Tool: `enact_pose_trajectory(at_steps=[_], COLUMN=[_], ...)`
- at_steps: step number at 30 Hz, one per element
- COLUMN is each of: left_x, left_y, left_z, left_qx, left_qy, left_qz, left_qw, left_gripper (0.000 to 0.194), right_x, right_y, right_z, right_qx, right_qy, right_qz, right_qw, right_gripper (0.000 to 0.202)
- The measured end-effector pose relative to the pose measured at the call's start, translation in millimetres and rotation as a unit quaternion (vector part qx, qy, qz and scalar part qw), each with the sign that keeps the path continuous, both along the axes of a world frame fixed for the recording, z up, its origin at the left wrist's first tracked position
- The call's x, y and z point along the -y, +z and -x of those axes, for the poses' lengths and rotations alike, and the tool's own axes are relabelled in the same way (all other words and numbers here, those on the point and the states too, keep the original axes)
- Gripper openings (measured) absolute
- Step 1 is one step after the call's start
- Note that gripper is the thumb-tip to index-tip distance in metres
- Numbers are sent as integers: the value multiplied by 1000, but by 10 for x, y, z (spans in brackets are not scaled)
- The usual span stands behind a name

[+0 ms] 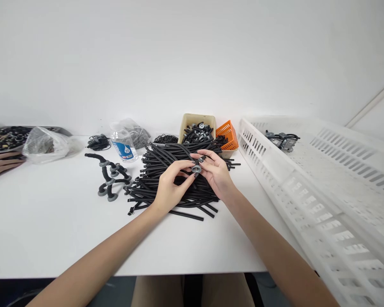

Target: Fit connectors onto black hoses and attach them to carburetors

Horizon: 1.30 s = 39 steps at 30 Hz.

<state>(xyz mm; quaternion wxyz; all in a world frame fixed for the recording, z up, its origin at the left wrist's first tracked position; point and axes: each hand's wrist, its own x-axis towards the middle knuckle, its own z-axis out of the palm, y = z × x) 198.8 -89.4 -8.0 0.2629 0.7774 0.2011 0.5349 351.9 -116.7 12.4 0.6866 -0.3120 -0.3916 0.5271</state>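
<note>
My left hand [173, 183] and my right hand [213, 171] meet over the pile of black rubber tubes [156, 170]. Between their fingertips is a small round grey fitting [196, 169] with a hole or metal centre. The left thumb and fingers pinch one side of it, and the right fingers close on the other side. A short dark piece seems to sit behind the fitting, but the fingers partly cover it. To the left stand several joined short black tubes with grey round fittings [110, 181].
A beige bin [181, 128] holds grey and black fittings, beside an orange basket [232, 136]. Left are a clear bottle [124, 147], black cord [98, 142] and a plastic bag [46, 145]. Another person's hand [3, 164] rests far left. A white crate [275, 170] borders the right.
</note>
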Motion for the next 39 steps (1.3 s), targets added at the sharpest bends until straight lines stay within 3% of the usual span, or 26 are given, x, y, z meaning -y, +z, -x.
enact_pose_trajectory(at_steps=[9,20,24,30,39], left_x=[-32,-7,8,22,48], left_y=[5,-19,-20,3,22], left_z=[-7,-12,-26,-59,-74], left_qx=[40,30,49,98,129], left_qy=[27,58,34,-25,-57], left_qz=[-5,64,144,304,377], left_qw=[999,996,988,947,915], left_gripper=[8,9,17,35,43], right_x=[16,1,1,12,79], right_y=[24,13,21,16,16], right_z=[22,37,41,64,113], right_qx=[22,38,50,95,159], right_qy=[-42,-65,-91,-148,-156], right_qz=[-33,-42,-56,-106,-126], right_qw=[998,996,993,979,967], right_gripper=[46,44,43,36,30])
